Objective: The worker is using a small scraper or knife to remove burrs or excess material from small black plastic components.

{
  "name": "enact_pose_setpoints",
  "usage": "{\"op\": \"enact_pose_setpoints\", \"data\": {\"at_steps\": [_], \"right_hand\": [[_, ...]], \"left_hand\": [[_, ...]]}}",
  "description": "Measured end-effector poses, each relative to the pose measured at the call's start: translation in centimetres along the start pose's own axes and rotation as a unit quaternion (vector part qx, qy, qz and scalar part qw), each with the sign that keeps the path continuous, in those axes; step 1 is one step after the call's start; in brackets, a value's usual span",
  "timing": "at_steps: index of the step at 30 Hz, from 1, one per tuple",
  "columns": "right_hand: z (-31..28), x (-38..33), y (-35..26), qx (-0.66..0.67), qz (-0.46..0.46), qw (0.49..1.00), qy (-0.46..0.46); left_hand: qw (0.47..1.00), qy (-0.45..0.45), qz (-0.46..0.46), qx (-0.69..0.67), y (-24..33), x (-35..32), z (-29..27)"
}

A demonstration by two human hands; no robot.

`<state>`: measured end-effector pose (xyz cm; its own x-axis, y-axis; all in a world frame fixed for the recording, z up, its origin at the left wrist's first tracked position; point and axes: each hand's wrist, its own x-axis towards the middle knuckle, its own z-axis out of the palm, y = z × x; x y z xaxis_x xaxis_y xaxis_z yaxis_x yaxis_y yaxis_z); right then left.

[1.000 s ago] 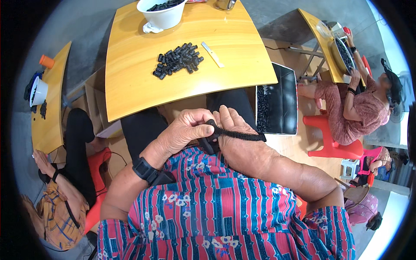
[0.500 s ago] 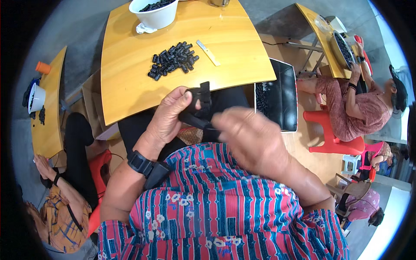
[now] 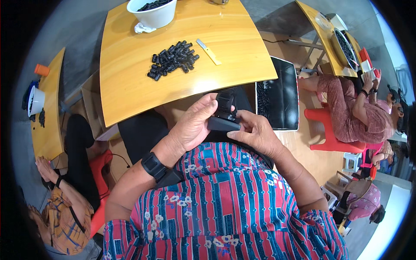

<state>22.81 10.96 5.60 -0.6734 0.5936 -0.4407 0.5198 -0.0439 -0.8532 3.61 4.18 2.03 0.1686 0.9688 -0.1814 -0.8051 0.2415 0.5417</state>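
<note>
Just off the near edge of the table, my left hand (image 3: 197, 119) grips a black wristband (image 3: 226, 103) with a dark box-shaped part (image 3: 223, 125) below it. It looks like the black band (image 3: 152, 165) with a box on my left wrist. My right hand (image 3: 258, 135) pinches the right end of the box-shaped part between thumb and fingers. No band shows on my right wrist. Beyond my hands, a pile of small black cylindrical pieces (image 3: 172, 60) lies on the yellow table (image 3: 130, 95). A yellow-handled cutter knife (image 3: 209, 53) lies right of the pile.
A white bowl (image 3: 158, 16) of black pieces stands at the far left, a white cloth (image 3: 144, 28) beside it. An open box (image 3: 284, 95) with black pieces sits right of the table. Seated co-workers are at side tables, one on a red stool (image 3: 331, 130).
My right hand, blurred before, has come in to grip the box-shaped part. My left hand has shifted right with the wristband. The co-worker's hands at right have moved off the bowl.
</note>
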Motion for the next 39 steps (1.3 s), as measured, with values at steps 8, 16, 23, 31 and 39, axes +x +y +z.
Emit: {"op": "enact_pose_setpoints", "data": {"at_steps": [8,16,23,31,39], "right_hand": [[-6.9,-3.9,6.0,-0.025,0.079,0.996,0.041],[-11.2,-12.0,17.9,-0.131,0.314,0.940,-0.019],[-5.7,-13.5,15.2,-0.356,0.289,0.769,-0.445],[-2.6,-13.9,15.7,-0.345,0.264,0.765,-0.476],[-2.9,-13.7,16.7,-0.352,0.276,0.767,-0.459]], "left_hand": [[0.990,0.004,-0.057,0.128,1.0,-1.2,-1.9],[0.995,0.049,-0.043,0.072,2.9,-5.2,-4.7],[0.991,0.101,-0.064,0.058,2.9,-8.0,-5.7],[0.985,0.158,-0.036,0.067,2.9,-11.3,-6.7],[0.984,0.175,-0.034,0.027,3.0,-11.5,-7.0]]}}
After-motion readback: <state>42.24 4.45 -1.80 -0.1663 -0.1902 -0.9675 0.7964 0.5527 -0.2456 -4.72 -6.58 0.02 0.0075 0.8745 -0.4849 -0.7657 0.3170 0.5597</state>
